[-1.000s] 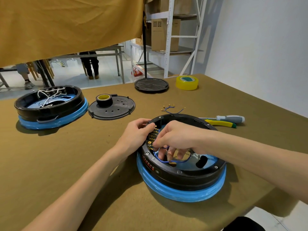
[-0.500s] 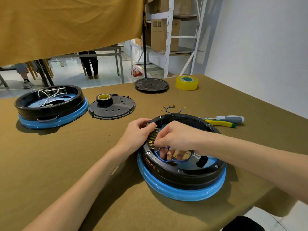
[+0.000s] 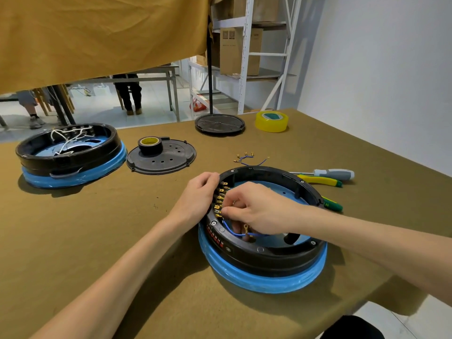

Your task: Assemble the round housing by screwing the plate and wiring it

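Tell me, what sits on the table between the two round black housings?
A black perforated plate with a roll of black tape on it, seen in the head view.

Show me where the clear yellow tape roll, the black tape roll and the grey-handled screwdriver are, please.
clear yellow tape roll [image 3: 271, 121]: head view, on its outer side wall.
black tape roll [image 3: 149, 145]: head view, on its black side, where it sits on the perforated plate.
grey-handled screwdriver [image 3: 335, 174]: head view, on the grey handle.

Bare cloth [image 3: 117, 228] left of housing [image 3: 264, 260]; screwdrivers [image 3: 327, 177] crowding right.
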`<state>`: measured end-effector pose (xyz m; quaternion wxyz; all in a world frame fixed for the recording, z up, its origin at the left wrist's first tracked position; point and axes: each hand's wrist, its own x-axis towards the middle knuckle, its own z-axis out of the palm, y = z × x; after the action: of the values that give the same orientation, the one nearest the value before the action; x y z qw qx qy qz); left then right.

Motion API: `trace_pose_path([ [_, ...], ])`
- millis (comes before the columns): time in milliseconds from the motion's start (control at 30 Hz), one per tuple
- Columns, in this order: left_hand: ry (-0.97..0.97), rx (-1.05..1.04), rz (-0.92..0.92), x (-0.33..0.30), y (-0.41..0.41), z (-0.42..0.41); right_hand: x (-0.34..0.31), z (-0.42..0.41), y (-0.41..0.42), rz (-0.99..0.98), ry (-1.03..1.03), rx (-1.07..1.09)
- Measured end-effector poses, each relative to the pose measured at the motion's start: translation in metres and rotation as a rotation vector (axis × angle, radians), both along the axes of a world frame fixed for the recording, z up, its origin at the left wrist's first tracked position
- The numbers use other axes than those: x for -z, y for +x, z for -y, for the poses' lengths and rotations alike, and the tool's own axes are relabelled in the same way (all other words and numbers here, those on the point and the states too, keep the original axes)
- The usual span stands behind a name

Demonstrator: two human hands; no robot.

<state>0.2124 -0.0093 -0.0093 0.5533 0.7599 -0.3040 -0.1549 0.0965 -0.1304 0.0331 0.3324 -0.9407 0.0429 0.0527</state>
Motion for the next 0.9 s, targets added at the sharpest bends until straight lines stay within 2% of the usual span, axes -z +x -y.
trace_pose_path([
  [100, 0.033, 0.01, 0.06, 0.001, -0.002, -0.001, 0.001, 0.002, -0.001, 0.074, -0.114, -0.071],
  [300, 0.017, 0.01, 0.065, 0.003, -0.002, -0.001, 0.006, 0.003, -0.004, 0.132, -0.179, -0.11],
  [667, 0.023, 0.021, 0.074, 0.006, -0.002, -0.001, 0.005, 0.004, -0.004, 0.185, -0.147, -0.121],
  [733, -0.021, -0.021, 0.03, 0.008, -0.003, 0.0, 0.006, 0.005, -0.003, 0.171, -0.127, -0.099],
  [833, -0.19, -0.139, -0.166, 0.01, -0.006, -0.002, 0.009, 0.006, -0.005, 0.167, -0.115, -0.068],
  [900, -0.208, -0.189, -0.208, 0.015, -0.005, -0.005, 0.011, 0.005, -0.007, 0.186, -0.106, -0.05],
])
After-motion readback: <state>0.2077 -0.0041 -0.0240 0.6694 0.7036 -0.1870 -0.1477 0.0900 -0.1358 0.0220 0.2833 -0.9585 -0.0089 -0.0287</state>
